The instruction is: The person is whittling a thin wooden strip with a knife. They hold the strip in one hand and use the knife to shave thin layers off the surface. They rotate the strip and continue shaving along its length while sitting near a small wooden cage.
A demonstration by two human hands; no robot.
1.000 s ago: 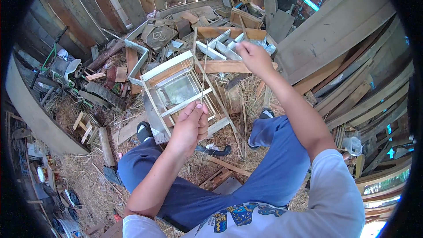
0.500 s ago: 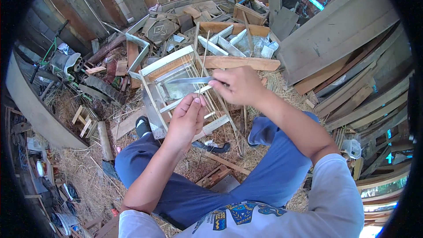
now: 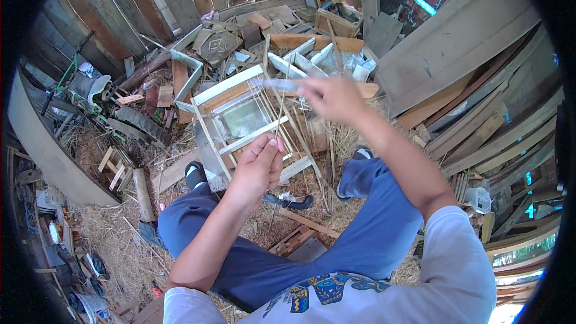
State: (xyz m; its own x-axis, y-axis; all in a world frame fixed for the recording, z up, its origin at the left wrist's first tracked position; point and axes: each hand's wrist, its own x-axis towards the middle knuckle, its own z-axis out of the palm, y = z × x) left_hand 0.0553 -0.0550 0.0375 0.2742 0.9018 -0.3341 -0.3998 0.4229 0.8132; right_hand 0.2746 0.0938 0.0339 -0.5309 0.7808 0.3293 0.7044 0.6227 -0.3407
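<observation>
My left hand (image 3: 260, 161) is closed, its fingers pinching a thin wooden stick (image 3: 281, 103) that points up and away from me. Beyond it, my right hand (image 3: 333, 99) grips a knife (image 3: 279, 86), blurred by motion, with the blade pointing left near the stick's far part. The knife's handle is mostly hidden in the fist. Below both hands, between my feet, lies a wooden frame (image 3: 229, 84) with pale painted bars and several thin sticks running along its right part. A crossbar (image 3: 252, 135) spans it just past my left hand.
A box-like frame (image 3: 318, 42) with pale wood pieces stands behind. Scrap boards (image 3: 219, 45) pile up along the plank wall. A large board (image 3: 456, 42) leans at right above stacked planks. Machinery with a wheel (image 3: 139, 121) sits at left. Straw (image 3: 129, 222) covers the floor.
My right hand has moved up and slightly right with the knife, away from my left fingers, and is now blurred. My left hand has shifted slightly down and still holds the stick.
</observation>
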